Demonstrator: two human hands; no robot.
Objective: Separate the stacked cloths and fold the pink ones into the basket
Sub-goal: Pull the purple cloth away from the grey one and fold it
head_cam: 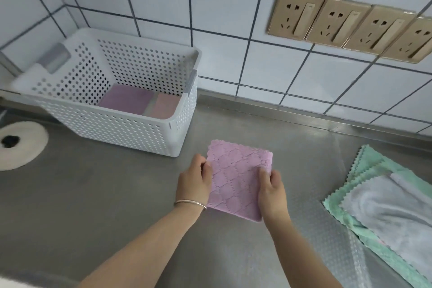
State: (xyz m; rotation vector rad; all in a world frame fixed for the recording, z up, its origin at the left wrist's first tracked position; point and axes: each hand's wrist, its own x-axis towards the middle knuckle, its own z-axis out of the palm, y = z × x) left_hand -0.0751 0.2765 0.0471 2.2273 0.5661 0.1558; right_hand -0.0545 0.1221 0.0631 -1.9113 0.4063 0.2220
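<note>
A folded pink cloth (237,176) is held just over the steel counter in the middle of the view. My left hand (194,179) grips its left edge and my right hand (272,190) grips its right edge, fingers curled round the fabric. Behind and to the left stands a white perforated basket (121,133). Folded pink cloths (127,99) lie on the basket's floor, with a paler pink one (164,105) beside them. At the right edge lies a spread stack of cloths, green ones (364,166) under a grey one (383,206).
The steel counter (93,206) meets a tiled wall carrying a row of gold sockets (346,27). A round white pad with a dark spot (17,145) lies at the far left. A clear textured sheet (322,241) lies under the stack's left side.
</note>
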